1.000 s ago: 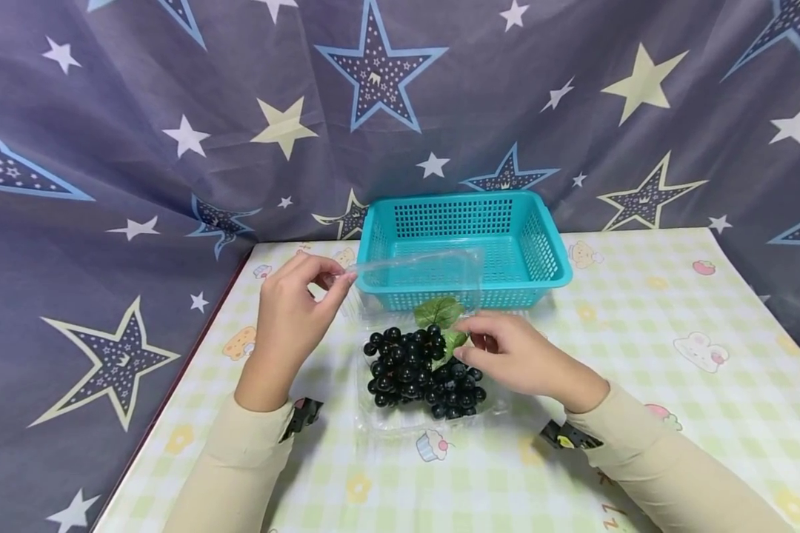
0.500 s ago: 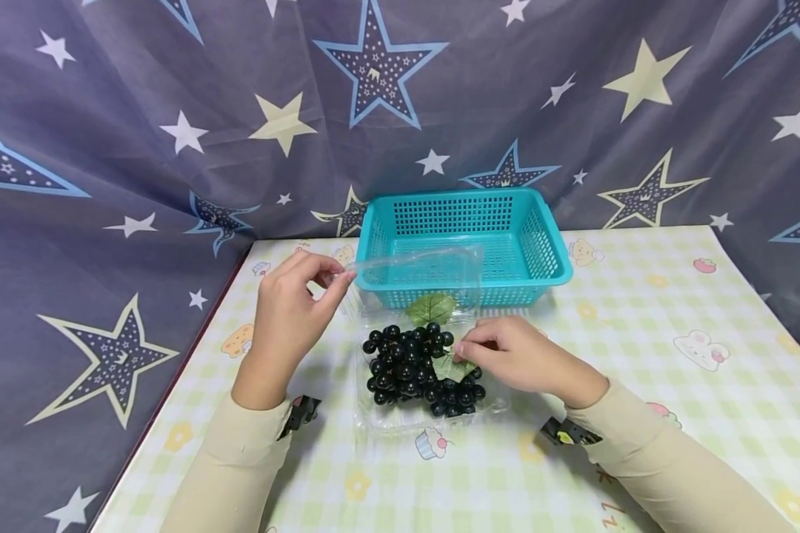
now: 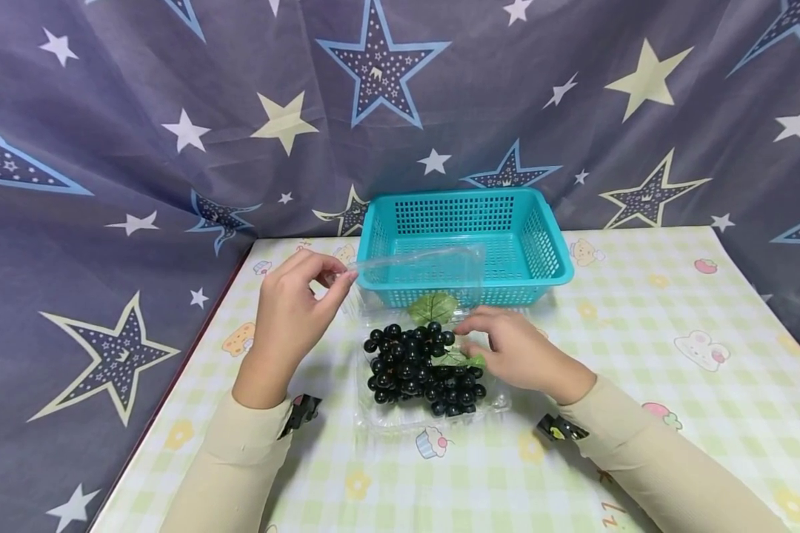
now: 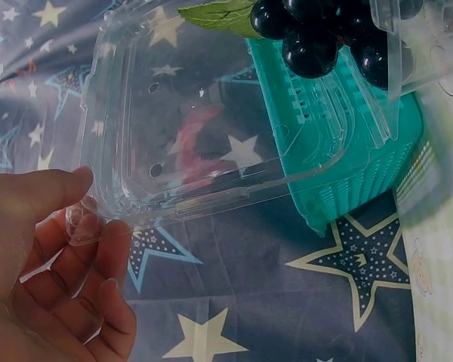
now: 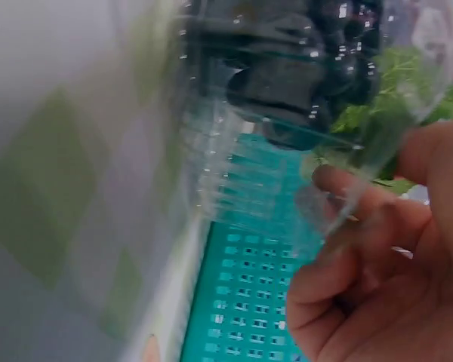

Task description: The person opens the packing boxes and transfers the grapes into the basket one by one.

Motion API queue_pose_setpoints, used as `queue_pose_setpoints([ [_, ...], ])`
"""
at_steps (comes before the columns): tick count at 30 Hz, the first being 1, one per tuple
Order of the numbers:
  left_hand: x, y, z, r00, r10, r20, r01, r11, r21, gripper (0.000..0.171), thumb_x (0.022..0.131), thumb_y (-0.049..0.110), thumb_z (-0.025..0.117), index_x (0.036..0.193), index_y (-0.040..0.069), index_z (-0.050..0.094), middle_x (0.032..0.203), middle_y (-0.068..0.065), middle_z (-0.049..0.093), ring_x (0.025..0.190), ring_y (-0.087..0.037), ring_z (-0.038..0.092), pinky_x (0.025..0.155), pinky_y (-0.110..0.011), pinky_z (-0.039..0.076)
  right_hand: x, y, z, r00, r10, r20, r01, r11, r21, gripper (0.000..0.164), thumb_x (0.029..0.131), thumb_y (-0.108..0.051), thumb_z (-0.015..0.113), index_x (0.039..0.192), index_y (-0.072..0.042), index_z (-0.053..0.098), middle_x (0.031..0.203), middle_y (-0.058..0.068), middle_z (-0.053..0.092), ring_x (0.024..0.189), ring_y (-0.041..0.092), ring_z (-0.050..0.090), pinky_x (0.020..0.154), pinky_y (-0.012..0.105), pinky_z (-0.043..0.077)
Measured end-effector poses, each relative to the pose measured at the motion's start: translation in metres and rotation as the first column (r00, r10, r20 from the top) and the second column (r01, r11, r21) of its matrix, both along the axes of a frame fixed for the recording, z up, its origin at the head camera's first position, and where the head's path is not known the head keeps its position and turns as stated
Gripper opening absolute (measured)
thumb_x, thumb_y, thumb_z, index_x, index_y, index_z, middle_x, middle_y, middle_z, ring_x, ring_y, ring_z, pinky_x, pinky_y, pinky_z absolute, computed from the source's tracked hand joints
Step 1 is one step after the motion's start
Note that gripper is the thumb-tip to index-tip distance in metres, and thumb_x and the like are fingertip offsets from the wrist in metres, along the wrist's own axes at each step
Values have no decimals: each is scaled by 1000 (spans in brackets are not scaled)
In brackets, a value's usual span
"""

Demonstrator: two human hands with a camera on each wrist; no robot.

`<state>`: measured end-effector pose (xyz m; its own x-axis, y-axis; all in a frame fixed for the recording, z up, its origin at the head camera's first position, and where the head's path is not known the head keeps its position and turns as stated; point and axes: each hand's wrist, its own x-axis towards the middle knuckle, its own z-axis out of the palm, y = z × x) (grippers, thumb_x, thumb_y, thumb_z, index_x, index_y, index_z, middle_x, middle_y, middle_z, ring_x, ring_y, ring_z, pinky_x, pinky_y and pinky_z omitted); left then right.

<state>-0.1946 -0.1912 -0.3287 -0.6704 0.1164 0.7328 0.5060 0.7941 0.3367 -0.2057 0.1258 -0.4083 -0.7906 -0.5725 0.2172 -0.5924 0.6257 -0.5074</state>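
- Grapes point(image 3: 403, 363): dark bunch lying in the bottom of the clear box, right half a bit lower and partly under a leaf. Likely light, artificial-looking; berries smooth, so probably slippery singly and loose as a bunch. Best hold: the stem, if reachable, or fingers cupped under the cluster.
- Back leaf point(image 3: 433, 307) and front leaf point(image 3: 458, 357): thin, likely soft and easily bent; take by the base, not the tip. Back one sits at the far edge of the grapes, front one lies over their right part.
- Clear box point(image 3: 407, 426): on the table, thin plastic, likely light, springy, easy to dent or slide. Hold by rim or corner.
- Lid point(image 4: 204, 205): raised behind the grapes, tilted. Likely flexes if held at one corner only.
- Left hand point(image 3: 293, 314): pinches the lid's near-left corner between thumb and forefinger.
- Right hand point(image 3: 513, 352): beside the front leaf, thumb and forefinger slightly parted, nothing visibly gripped; can't tell if the thumb touches the leaf.
- Basket point(image 3: 540, 283): teal, just behind the box, probably stiffer; rim is the handhold.
- Table point(image 3: 640, 296) with checked cover; starry curtain point(image 3: 480, 89) behind.
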Motion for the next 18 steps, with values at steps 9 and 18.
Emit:
queue_pose_setpoints([
  [9, 0, 1, 0, 1000, 0, -4, 0, 1000, -11, 13, 92, 26, 80, 90, 14, 76, 81, 3, 64, 71, -10, 56, 62, -27, 40, -2, 2, -10, 992, 102, 70, -108, 990, 86, 35, 106, -26, 58, 137, -11, 66, 137, 8, 68, 132, 30, 62, 114, 50, 45],
  [18, 0, 1, -1, 1000, -1, 6, 1, 1000, -20, 13, 93, 26, 79, 91, 14, 75, 81, 2, 64, 71, -10, 54, 60, -28, 40, -3, 1, -15, 986, 119, 117, -128, 990, 66, 22, 108, -23, 52, 121, -17, 69, 114, 0, 74, 113, 23, 70, 105, 47, 52],
])
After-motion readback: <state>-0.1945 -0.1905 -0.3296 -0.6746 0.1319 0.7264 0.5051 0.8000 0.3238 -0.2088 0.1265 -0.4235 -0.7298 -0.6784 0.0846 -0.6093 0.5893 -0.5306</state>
